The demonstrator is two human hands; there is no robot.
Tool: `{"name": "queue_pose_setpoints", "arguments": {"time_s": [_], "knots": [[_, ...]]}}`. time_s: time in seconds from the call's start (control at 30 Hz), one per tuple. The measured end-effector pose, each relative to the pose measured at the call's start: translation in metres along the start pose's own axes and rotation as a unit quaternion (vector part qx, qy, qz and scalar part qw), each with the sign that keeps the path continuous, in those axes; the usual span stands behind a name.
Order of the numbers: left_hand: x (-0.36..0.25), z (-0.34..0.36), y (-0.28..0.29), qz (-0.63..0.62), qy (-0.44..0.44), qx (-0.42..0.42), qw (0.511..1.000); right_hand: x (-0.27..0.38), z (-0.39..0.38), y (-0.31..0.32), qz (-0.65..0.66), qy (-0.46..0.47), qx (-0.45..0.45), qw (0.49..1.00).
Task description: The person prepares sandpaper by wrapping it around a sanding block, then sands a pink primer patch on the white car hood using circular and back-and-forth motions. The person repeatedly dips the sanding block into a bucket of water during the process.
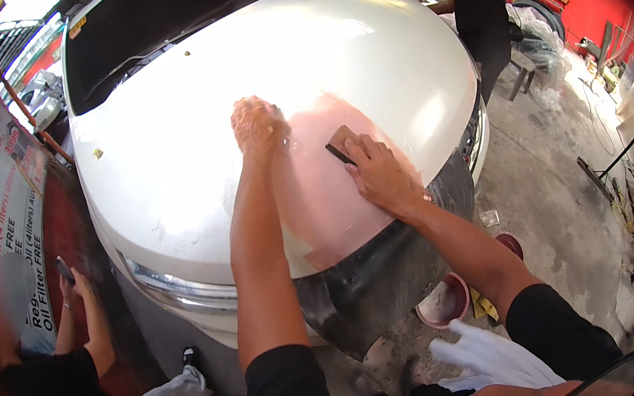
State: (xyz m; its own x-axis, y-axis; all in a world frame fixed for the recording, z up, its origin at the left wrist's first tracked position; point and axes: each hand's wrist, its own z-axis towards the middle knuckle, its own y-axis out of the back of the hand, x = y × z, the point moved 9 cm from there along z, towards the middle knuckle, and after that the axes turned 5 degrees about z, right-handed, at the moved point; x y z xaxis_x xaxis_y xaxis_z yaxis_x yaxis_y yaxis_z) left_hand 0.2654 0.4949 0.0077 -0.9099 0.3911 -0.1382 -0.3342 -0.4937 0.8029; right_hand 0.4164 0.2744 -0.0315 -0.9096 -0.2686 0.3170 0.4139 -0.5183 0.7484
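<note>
A white car hood [163, 155] spreads in front of me, with a wide pinkish, filler-like patch [322, 205] on its front part. My right hand [381, 176] grips a sanding block [342, 143], brown on top with a dark edge, held against the patch. Farther up, at the patch's left border, my left hand [256, 128] is closed and rests on the hood. Something shiny, perhaps wet, shows beside its fingers; glare hides what it is.
A dark panel [380, 291] covers the car's front below the patch. A reddish bucket [445, 302] stands on the concrete floor [549, 163]. One person [478, 2] leans at the car's far right; another [58, 384] at left holds a phone [65, 271]. Plastic sheeting [540, 42] lies at right.
</note>
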Motion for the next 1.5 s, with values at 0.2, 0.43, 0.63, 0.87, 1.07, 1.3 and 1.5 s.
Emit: {"name": "queue_pose_setpoints", "arguments": {"time_s": [0.2,0.43,0.63,0.87,1.07,1.3,1.5], "knots": [[-0.110,0.028,-0.056,-0.085,-0.211,-0.040,0.973,0.025,0.016,-0.006,0.031,0.043,-0.040,0.998],[0.042,-0.067,0.046,-0.136,-0.134,-0.076,0.979,0.000,0.010,0.026,0.062,0.003,-0.049,0.997],[0.131,-0.063,0.064,-0.082,-0.033,-0.077,0.993,0.067,-0.069,-0.003,0.076,0.024,0.067,0.995],[0.117,-0.035,0.041,-0.081,-0.070,-0.111,0.988,0.023,0.100,-0.025,0.054,-0.056,-0.023,0.997],[0.137,-0.035,0.051,-0.154,-0.166,-0.045,0.973,0.034,0.145,-0.076,-0.005,-0.123,0.066,0.990],[0.091,-0.044,0.060,-0.239,-0.126,0.063,0.961,0.113,-0.024,-0.053,-0.069,0.033,-0.013,0.997],[0.088,-0.032,0.057,-0.288,-0.055,0.049,0.955,0.025,0.080,-0.047,-0.068,-0.015,0.032,0.997]]}}
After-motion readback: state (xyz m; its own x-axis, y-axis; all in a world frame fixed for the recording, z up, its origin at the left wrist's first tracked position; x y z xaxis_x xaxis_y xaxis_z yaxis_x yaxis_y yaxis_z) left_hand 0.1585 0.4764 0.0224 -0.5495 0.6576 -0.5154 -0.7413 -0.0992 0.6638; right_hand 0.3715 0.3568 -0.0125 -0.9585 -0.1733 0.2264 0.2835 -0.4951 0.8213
